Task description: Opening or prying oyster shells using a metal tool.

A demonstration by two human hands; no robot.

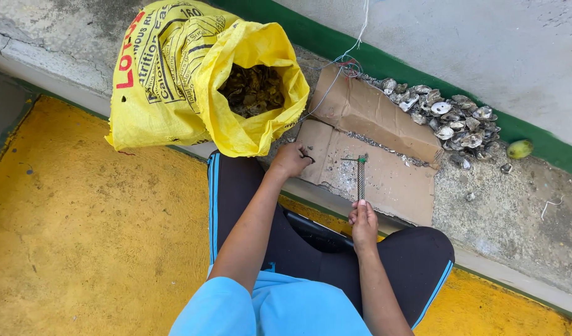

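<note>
The right hand is closed round the handle of a thin metal tool standing upright on the flattened cardboard. The left hand pinches a small dark shell at the cardboard's edge, just below the open yellow sack (black and red print on its side); a shell pile lies against the green-striped wall.

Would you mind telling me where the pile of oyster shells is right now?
In the head view, the pile of oyster shells lies at upper right, against the green-edged wall, just beyond the flattened cardboard and left of a small green fruit.
</note>
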